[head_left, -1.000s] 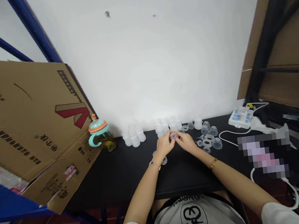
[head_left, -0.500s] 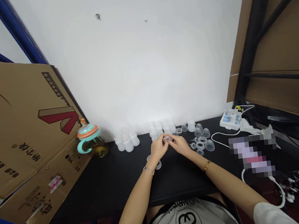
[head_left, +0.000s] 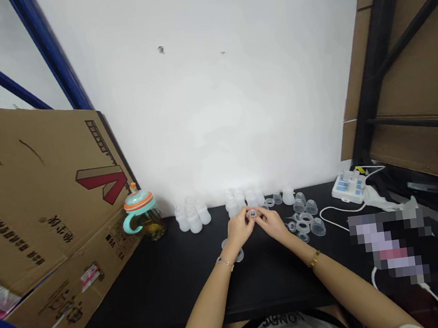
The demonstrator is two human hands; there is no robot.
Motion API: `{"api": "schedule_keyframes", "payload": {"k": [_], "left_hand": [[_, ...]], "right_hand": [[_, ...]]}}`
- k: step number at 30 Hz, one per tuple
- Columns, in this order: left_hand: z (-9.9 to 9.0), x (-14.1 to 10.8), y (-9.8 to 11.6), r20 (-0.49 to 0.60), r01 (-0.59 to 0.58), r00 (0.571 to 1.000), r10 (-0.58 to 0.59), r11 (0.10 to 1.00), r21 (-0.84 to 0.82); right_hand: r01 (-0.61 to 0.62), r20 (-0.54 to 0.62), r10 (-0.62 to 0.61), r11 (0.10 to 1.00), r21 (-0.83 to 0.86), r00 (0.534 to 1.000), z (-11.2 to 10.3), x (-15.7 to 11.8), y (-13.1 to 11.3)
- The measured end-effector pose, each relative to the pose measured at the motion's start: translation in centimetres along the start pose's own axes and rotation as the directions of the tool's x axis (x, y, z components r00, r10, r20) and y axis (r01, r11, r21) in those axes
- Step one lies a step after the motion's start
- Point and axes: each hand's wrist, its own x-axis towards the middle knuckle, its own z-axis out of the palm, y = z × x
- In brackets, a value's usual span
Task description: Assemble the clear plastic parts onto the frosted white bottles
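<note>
My left hand (head_left: 242, 229) and my right hand (head_left: 270, 222) meet over the black table, fingertips pinched on opposite sides of a small clear bottle ring (head_left: 253, 214). Fingers cover part of it, and whether a teat sits inside is too small to tell. Under my left wrist lies a clear ring (head_left: 239, 255), partly hidden by the forearm. Beyond my hands stand several frosted white baby bottles (head_left: 231, 205). Right of my right hand are clear dome caps (head_left: 318, 227), loose rings (head_left: 302, 226) and small clear teats (head_left: 291, 226).
Another group of frosted bottles (head_left: 193, 223) stands to the left, near a teal-lidded glass teapot (head_left: 145, 215) and a large cardboard box (head_left: 47, 195). On the right are a white power strip (head_left: 348, 187), a white cable (head_left: 330, 209) and a blurred-out object (head_left: 388, 244). A white wall (head_left: 227, 104) closes the back.
The whole view has shifted, with everything lower and slightly to the right in the picture. Both hands still hold the clear ring in nearly the same place over the table.
</note>
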Motion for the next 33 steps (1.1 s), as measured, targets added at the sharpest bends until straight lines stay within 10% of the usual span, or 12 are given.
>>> {"api": "schedule_keyframes", "payload": {"k": [33], "left_hand": [[0.22,-0.06,-0.01,-0.006,-0.008,1.000,0.007,0.999,-0.037]], "right_hand": [[-0.018,-0.010,0.018,0.999,0.043,1.000,0.37,0.10,0.83]]}}
